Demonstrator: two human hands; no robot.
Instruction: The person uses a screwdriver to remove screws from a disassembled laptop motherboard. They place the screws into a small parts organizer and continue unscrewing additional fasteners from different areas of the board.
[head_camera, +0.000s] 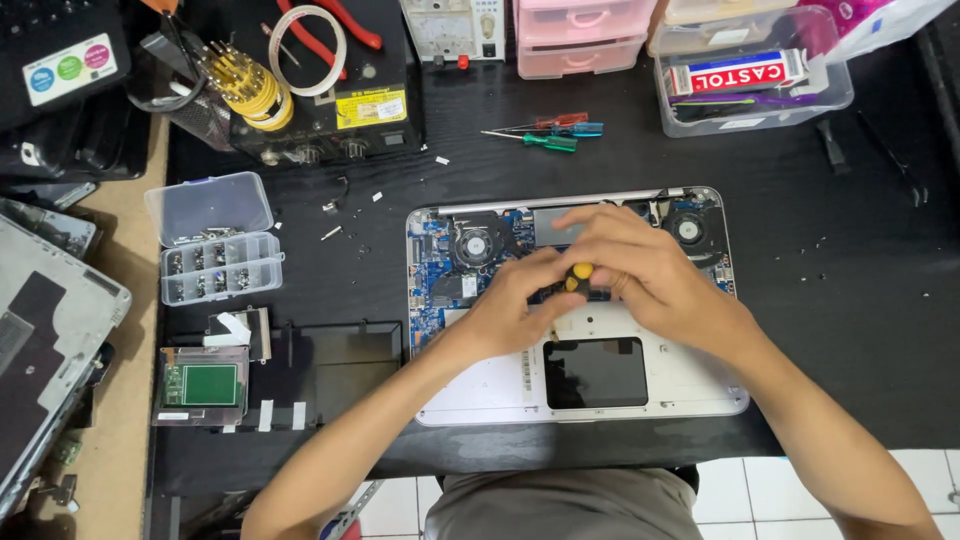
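While hands (620, 265) busy, perhaps boxed screws (200, 262)

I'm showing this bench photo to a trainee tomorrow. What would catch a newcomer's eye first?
First the opened laptop at the centre of the black mat, its blue circuit board and two fans bare. Over it the left hand and right hand meet around a yellow-handled screwdriver. To the left lies a clear screw box with its lid open, and three small screwdrivers lie above the laptop.
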